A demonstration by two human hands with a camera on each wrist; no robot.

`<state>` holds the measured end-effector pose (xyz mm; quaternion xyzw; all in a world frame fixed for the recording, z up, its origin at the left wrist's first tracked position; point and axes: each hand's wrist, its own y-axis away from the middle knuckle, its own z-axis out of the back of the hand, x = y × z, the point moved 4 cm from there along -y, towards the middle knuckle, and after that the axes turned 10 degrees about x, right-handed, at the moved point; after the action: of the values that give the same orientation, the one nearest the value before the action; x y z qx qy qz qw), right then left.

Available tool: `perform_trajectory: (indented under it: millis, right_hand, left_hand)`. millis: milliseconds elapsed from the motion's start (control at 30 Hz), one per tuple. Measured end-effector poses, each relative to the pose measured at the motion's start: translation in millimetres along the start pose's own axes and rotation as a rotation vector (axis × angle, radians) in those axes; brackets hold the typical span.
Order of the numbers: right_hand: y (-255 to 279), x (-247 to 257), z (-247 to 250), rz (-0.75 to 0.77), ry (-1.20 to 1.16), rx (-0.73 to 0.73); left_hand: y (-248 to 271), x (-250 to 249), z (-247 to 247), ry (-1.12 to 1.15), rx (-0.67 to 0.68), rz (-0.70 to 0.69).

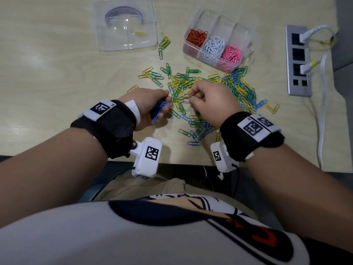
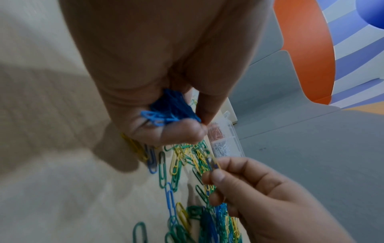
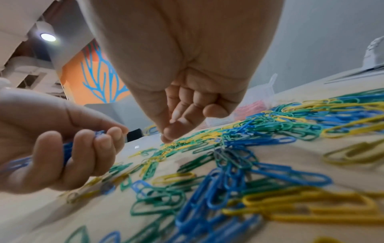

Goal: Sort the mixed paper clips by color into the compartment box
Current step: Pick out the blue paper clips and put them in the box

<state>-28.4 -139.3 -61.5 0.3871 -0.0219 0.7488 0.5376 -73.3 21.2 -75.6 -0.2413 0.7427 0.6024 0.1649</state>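
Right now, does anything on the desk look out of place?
Yes: one yellow paper clip lies on the clear lid, apart from the loose pile and outside the compartment box, which holds only red, white and pink.

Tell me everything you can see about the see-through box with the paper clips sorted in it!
The clear plastic compartment box sits open on the pale wooden table, beyond the loose clips. The near row has three sections: red clips, white clips and pink clips. The sections behind look empty. Green and blue loose clips lie against its near corner. Neither hand touches it.
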Motion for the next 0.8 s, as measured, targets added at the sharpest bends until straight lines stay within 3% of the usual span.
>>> perform_trajectory:
  millis: [200, 467, 800]
  right_hand:
    - [2, 10, 6, 0.072, -0.037, -0.087]
    - [0, 11, 5, 0.07, -0.104, -0.08]
    - [4, 13, 11, 0.083, -0.118, -0.198]
  left_hand:
    - [-1, 1, -7, 0.023, 0.085, 0.013]
    - [3, -4, -4, -0.057, 0.044, -0.129]
    - [1, -4, 1, -0.054, 0.002, -0.114]
